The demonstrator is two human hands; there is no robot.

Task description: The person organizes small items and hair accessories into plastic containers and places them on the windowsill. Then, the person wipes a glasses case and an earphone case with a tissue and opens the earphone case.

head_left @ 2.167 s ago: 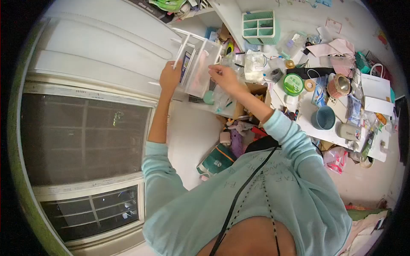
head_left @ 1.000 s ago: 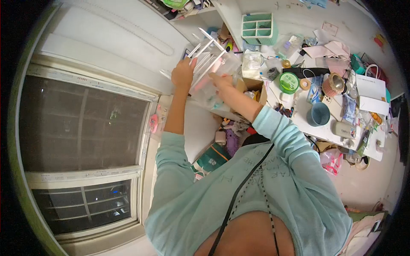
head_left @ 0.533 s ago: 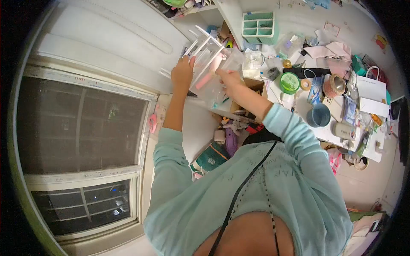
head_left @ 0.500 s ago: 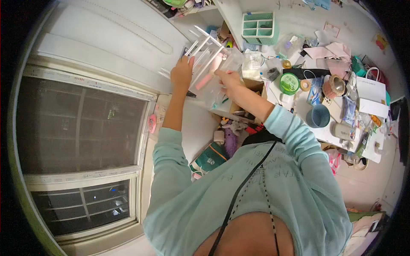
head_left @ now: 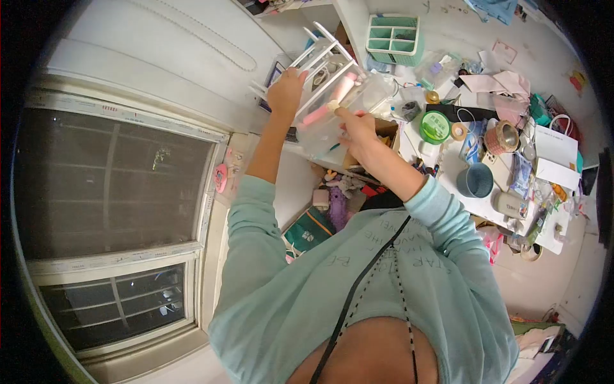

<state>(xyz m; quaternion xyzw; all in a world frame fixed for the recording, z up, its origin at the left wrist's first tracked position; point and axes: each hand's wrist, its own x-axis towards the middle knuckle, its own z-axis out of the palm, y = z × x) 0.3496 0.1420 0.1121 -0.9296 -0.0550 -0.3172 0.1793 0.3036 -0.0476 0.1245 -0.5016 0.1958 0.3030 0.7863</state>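
Observation:
A white slatted rack [head_left: 325, 78] is tilted over the corner beside the desk. My left hand [head_left: 286, 93] is closed around its near left side. Below and against the rack is a clear plastic box [head_left: 320, 142], with a pink stick-shaped item [head_left: 316, 116] showing through or inside it. My right hand [head_left: 358, 131] is closed at the box, thumb and forefinger pinched near the pink item. The exact grip of these fingers is partly hidden.
On the right stands a cluttered white desk with a green round tub [head_left: 435, 127], a blue cup [head_left: 475, 180], a wicker pot [head_left: 501, 136] and a mint organizer [head_left: 394, 40]. A cardboard box [head_left: 386, 132] sits behind my right wrist. A window [head_left: 115, 179] fills the left.
Both hands, the white rack and the clear box have shifted a little to the right. The grips look the same, and the camera view has turned slightly.

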